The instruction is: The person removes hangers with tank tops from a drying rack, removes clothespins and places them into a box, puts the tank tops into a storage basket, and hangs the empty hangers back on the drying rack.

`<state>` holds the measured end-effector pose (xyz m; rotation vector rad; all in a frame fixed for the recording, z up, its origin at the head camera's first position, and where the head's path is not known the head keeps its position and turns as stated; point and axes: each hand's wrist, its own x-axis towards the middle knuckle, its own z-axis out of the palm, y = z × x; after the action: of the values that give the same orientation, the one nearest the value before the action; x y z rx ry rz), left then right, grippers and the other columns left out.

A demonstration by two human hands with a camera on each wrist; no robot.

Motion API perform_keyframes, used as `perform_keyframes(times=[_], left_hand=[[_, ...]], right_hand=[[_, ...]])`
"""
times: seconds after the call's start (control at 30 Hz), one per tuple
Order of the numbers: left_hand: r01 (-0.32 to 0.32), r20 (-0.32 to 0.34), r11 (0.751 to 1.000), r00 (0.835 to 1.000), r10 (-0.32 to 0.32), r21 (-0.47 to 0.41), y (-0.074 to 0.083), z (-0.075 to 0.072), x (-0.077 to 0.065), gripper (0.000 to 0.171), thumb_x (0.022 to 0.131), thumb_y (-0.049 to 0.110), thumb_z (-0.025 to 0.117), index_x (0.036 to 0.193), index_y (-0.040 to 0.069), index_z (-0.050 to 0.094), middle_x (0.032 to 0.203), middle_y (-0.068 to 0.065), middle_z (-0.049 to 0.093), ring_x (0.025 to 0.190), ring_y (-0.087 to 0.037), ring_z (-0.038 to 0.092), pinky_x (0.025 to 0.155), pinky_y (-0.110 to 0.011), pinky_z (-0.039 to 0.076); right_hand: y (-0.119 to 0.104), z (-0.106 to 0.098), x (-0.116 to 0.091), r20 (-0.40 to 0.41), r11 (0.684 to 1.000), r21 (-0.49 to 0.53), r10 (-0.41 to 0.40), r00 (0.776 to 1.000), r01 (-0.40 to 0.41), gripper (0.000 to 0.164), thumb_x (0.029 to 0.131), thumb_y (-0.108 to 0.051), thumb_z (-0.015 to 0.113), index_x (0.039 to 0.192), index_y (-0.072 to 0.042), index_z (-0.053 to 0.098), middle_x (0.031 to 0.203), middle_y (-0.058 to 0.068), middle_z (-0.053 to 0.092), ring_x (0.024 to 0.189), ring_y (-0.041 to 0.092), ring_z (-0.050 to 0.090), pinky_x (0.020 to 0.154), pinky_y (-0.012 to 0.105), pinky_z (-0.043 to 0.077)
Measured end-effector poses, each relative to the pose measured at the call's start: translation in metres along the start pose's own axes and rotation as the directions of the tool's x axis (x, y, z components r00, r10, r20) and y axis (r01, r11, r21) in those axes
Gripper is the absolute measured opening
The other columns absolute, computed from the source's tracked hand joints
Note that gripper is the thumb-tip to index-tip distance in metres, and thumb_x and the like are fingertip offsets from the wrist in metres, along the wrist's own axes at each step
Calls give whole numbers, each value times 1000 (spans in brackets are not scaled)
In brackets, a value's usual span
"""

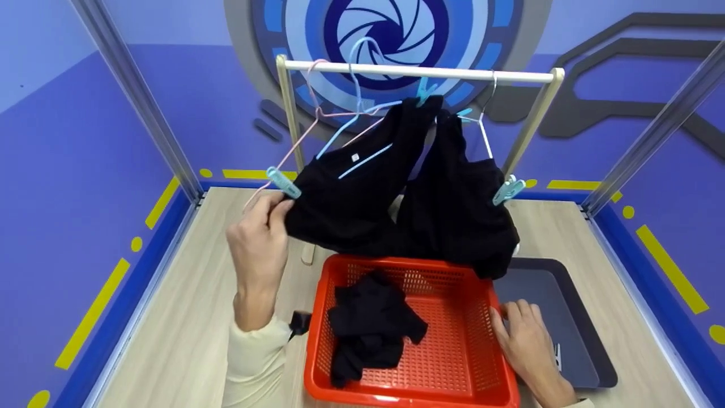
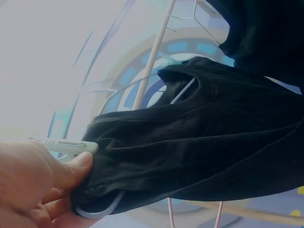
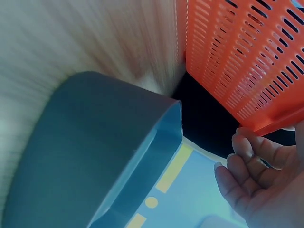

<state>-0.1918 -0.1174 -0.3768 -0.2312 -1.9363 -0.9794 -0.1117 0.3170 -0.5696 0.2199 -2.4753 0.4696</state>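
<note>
A black top (image 1: pixel 345 198) with a small white label hangs on a light blue hanger (image 1: pixel 358 85). My left hand (image 1: pixel 260 232) pinches its left edge, thumb right beside a mint clothespin (image 1: pixel 284 182). In the left wrist view the thumb lies against the cloth under the clothespin (image 2: pixel 71 146), and a hanger end (image 2: pixel 102 209) pokes out below. My right hand (image 1: pixel 524 334) rests at the right rim of a red basket (image 1: pixel 410 396), fingers loosely bent outside it. Another black garment (image 1: pixel 453 192) hangs to the right, clipped with a mint clothespin (image 1: pixel 508 191).
Crumpled black cloth (image 1: pixel 374 323) lies in the basket's left half. A dark grey tray (image 1: pixel 595 340) holding a white clothespin (image 1: pixel 558 357) sits right of the basket. Behind stands a rack with a white bar (image 1: pixel 396 70); a pink hanger (image 1: pixel 300 139) hangs at its left.
</note>
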Motion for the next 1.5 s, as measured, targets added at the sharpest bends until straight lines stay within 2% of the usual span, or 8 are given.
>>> perform_keyframes(times=[0.13, 0.37, 0.63, 0.8, 1.0, 1.2, 1.4, 1.5], left_hand=[[30, -10, 1000, 1000, -30, 8, -4, -11, -11, 10, 92, 4, 82, 97, -3, 78, 91, -14, 78, 76, -32, 75, 68, -49, 59], [71, 15, 997, 997, -71, 17, -13, -31, -35, 7, 91, 4, 83, 93, 1, 78, 82, -6, 77, 60, -18, 59, 60, -22, 44], [93, 80, 995, 993, -91, -27, -33, -49, -58, 7, 90, -1, 84, 92, 3, 79, 78, -1, 75, 59, -11, 55, 58, -15, 39], [68, 159, 995, 986, -55, -78, -51, -60, -75, 12, 87, -5, 84, 92, 5, 80, 79, 2, 76, 58, -6, 52, 56, -15, 41], [33, 218, 992, 976, -5, -124, -64, -76, -92, 22, 81, -14, 84, 89, 6, 80, 82, 3, 77, 59, -6, 58, 59, -13, 47], [88, 304, 982, 952, -35, -165, -65, -96, -104, 27, 81, -18, 81, 89, 8, 79, 82, 2, 77, 63, -8, 64, 62, -13, 50], [10, 339, 978, 939, 63, -209, -63, -110, -111, 38, 72, -25, 81, 90, 8, 78, 83, 0, 77, 71, -3, 66, 64, -13, 51], [-1, 361, 970, 928, 91, -242, -61, -112, -112, 42, 71, -27, 81, 92, 10, 78, 85, 0, 77, 72, -3, 67, 63, -14, 50]], right_hand=[[-1, 0, 1, 28, 1000, -4, 29, 999, -29, 15, 94, -10, 76, 89, -3, 64, 86, 8, 54, 81, 32, 50, 66, 49, 45], [0, 1, 1, 2, 1000, -2, 10, 1000, -10, 16, 90, -9, 79, 88, -4, 64, 85, 6, 55, 79, 29, 49, 64, 49, 44], [2, 3, -1, -34, 1000, 1, -27, 999, 27, 17, 89, -7, 79, 87, -3, 62, 82, 7, 53, 77, 31, 49, 64, 49, 44], [1, 3, -2, -9, 1000, 4, 5, 1000, -5, 16, 90, -8, 79, 88, -4, 63, 84, 6, 54, 79, 31, 50, 65, 50, 45], [0, 2, -1, 10, 1000, -1, 24, 1000, -24, 16, 91, -9, 79, 88, -5, 64, 85, 5, 55, 80, 29, 50, 65, 50, 45], [-1, 1, -1, 26, 999, 9, 42, 999, -42, 16, 92, -8, 79, 88, -5, 64, 84, 4, 55, 80, 27, 50, 65, 49, 45], [-2, 2, 0, 25, 999, 22, 42, 999, -42, 15, 92, -8, 80, 88, -5, 65, 85, 5, 56, 80, 26, 50, 65, 49, 46], [-1, 2, 1, 9, 999, 26, 35, 999, -35, 14, 91, -7, 80, 88, -5, 66, 85, 6, 57, 79, 27, 50, 64, 49, 47]])
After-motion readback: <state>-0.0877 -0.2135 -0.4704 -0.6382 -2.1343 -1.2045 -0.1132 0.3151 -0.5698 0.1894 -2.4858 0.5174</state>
